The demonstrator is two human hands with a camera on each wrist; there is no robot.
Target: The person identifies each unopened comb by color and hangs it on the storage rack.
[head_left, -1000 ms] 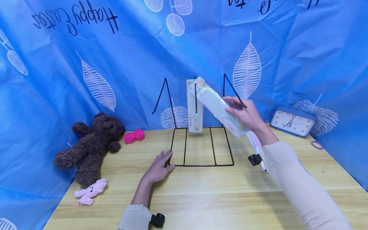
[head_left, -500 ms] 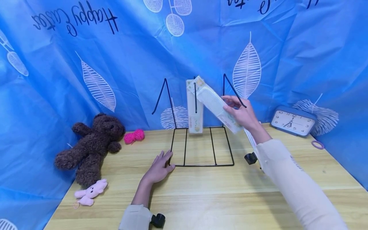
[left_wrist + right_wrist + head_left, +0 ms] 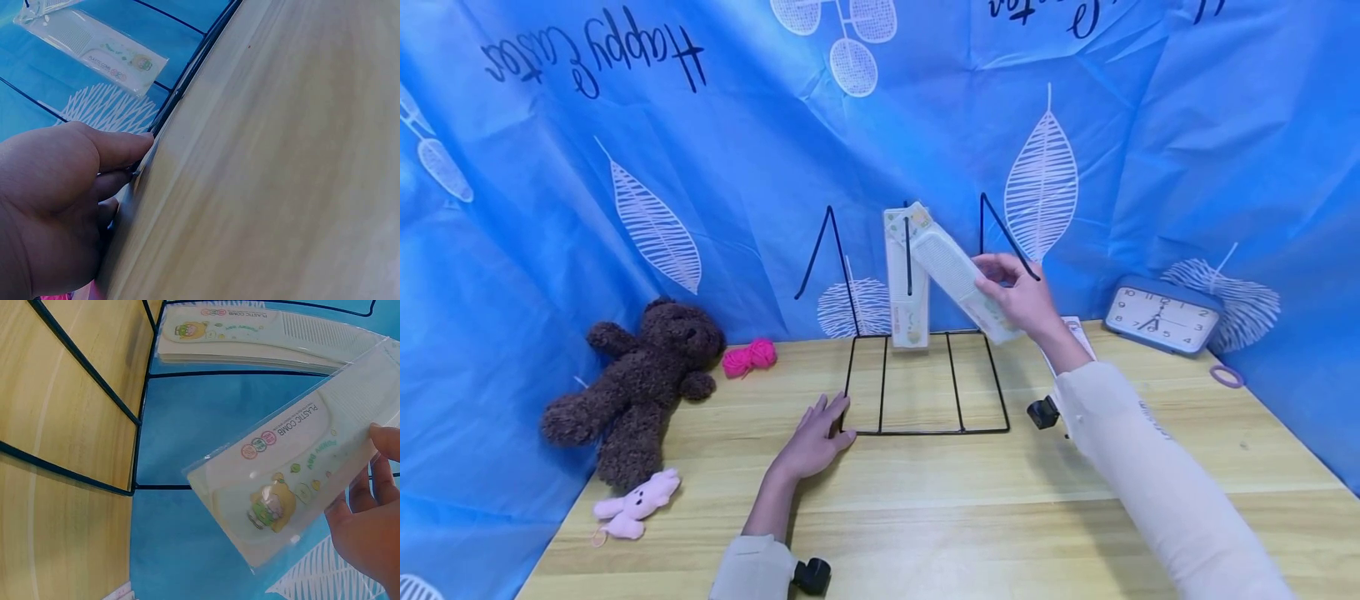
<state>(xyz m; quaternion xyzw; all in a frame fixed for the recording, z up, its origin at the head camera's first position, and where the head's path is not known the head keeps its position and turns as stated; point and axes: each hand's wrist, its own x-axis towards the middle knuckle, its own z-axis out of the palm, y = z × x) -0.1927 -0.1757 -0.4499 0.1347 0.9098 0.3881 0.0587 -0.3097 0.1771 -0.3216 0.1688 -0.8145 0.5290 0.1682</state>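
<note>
My right hand (image 3: 1024, 293) pinches a packaged plastic comb (image 3: 275, 469) between thumb and fingers. The comb slants, its top end overlapping the middle hook of a black wire rack (image 3: 925, 432), its lower end out to the right. Straight down from the same hook hang several packaged combs (image 3: 910, 312), stacked one behind another. My left hand (image 3: 808, 446) rests at the front left corner of the rack's base. Its thumb (image 3: 128, 149) lies against the wire in the left wrist view, and the fingers stretch along the side.
More packages (image 3: 1077, 333) lie partly hidden behind the right wrist. A blue clock (image 3: 1163, 317) and a purple ring (image 3: 1227, 377) are at the right. At the left are a brown teddy bear (image 3: 643, 387), pink yarn (image 3: 749, 357) and a small pink plush (image 3: 638, 503). Blue cloth hangs behind.
My right hand has moved left and slightly inward with the comb, whose top end has slid further across the middle hook. The left hand has stayed at the rack's corner.
</note>
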